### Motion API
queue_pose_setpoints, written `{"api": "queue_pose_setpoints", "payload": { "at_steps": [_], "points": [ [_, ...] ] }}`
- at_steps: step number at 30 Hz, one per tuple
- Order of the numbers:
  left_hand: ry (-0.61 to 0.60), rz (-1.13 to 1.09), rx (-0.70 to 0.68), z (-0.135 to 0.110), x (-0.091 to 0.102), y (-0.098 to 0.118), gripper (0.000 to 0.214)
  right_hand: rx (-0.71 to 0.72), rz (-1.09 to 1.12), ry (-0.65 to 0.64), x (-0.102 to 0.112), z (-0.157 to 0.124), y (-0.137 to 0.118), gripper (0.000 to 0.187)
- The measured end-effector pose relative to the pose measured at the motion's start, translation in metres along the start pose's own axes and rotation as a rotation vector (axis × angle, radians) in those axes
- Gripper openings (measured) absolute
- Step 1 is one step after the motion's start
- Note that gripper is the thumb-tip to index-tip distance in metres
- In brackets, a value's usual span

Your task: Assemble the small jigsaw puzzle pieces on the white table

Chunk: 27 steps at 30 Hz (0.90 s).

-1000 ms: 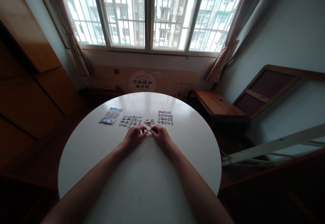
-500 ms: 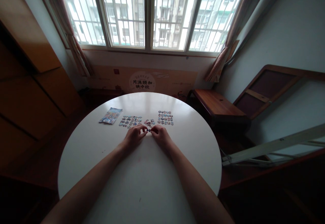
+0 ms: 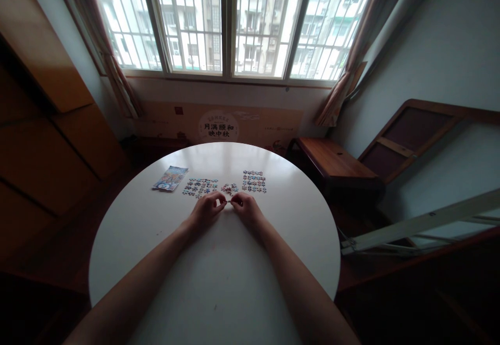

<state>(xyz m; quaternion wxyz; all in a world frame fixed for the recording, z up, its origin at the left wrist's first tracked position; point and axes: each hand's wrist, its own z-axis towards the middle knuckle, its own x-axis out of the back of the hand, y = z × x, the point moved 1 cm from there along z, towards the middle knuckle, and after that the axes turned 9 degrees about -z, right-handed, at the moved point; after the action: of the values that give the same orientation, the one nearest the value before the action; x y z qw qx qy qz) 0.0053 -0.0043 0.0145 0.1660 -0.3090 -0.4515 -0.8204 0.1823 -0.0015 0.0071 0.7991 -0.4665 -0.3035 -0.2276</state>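
Observation:
Pinched between my left hand point(image 3: 209, 205) and my right hand point(image 3: 244, 204) is a small dark jigsaw puzzle piece point(image 3: 228, 201), seen nearly edge-on. Both hands are closed at the fingertips, close together over the white table. Just beyond them lies a small heap of loose puzzle pieces point(image 3: 229, 188). Spread-out puzzle pieces point(image 3: 200, 186) lie beyond my left hand, which hides some of them. Past my right hand, more pieces point(image 3: 254, 181) are set out in rows.
The round white table point(image 3: 219, 282) stands before a barred window point(image 3: 226, 27). A colourful picture sheet or packet point(image 3: 171, 178) lies at the table's left. To the right are a low wooden bench point(image 3: 336, 157) and a leaning framed panel point(image 3: 410, 136). Wooden cabinets point(image 3: 42, 157) fill the left side.
The piece between my fingertips has tilted, from showing its dark face to nearly edge-on. My hands stay in almost the same place.

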Motion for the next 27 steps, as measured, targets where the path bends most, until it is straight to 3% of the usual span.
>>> {"api": "queue_pose_setpoints", "payload": {
  "at_steps": [8, 27],
  "points": [
    [0.040, -0.041, 0.018, 0.0005, -0.0008, -0.0017, 0.018, 0.013, -0.024, 0.023, -0.0014, -0.0007, 0.0014, 0.017],
    [0.028, 0.012, -0.022, -0.0004, -0.0013, 0.0009, 0.022, -0.004, 0.001, 0.011, -0.0005, 0.0005, 0.0008, 0.014]
  ]
}}
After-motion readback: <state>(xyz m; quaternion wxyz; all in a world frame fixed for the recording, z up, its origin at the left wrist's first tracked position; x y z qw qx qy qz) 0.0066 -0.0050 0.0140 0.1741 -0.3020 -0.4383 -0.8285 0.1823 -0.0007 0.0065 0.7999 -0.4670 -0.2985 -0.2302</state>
